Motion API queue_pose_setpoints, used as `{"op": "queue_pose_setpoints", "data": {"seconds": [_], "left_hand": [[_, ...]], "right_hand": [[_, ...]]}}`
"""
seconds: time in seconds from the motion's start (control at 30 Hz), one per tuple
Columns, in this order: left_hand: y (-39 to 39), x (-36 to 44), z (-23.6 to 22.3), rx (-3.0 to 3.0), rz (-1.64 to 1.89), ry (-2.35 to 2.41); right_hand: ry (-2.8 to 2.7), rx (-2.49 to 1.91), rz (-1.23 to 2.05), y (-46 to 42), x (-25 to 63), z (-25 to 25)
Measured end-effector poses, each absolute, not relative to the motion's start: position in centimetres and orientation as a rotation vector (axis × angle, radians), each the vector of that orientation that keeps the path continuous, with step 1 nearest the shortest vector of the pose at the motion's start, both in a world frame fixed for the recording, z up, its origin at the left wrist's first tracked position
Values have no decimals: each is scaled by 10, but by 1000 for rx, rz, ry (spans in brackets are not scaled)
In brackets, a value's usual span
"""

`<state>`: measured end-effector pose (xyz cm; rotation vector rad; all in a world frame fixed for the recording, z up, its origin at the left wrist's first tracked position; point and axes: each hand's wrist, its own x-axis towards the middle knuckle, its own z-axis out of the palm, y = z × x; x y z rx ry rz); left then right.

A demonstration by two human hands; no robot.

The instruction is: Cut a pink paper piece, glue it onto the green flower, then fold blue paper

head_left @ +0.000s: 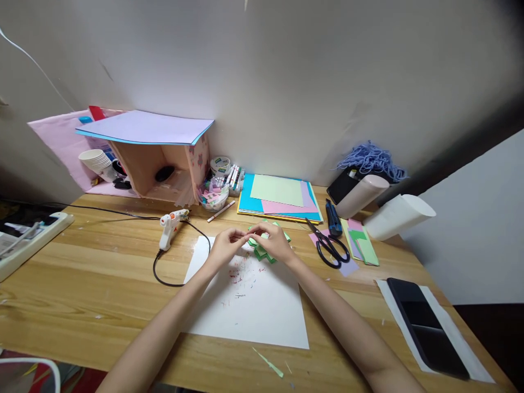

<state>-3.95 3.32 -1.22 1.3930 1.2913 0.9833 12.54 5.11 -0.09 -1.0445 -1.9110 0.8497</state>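
Both your hands are at the far part of the white sheet (254,311), fingertips meeting: left hand (227,248), right hand (275,243). Fingers look pinched, but can't tell if anything small is between them. Green paper piece (259,252) lies just under and beside your right hand, partly hidden by it.

Risks: a sleeve-less forearm drifting left could snag the cable (170,284), which loops up to the sheet's left edge, and drag the glue gun (167,236). Nozzle may be hot, can't tell. Right hand could crush or shift the green piece if it presses down. Loose crumbs on the sheet could stick to any wet glue.

Around: scissors (322,237) to the right, on paper scraps; colored paper stack (278,194) far side, limiting reach; marker (221,211) far left of your hands; phone (426,322) near right; paper strip (268,363) near edge
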Motion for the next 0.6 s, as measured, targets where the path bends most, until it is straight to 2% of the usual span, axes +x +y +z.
{"op": "queue_pose_setpoints", "data": {"seconds": [0.23, 0.6], "left_hand": [[33, -32, -10, 1486, 991, 1314], [39, 1, 0, 1629, 977, 1244]], "right_hand": [[-1750, -1109, 1022, 50, 134, -3], [-1735, -1166, 1091, 43, 167, 9]]}}
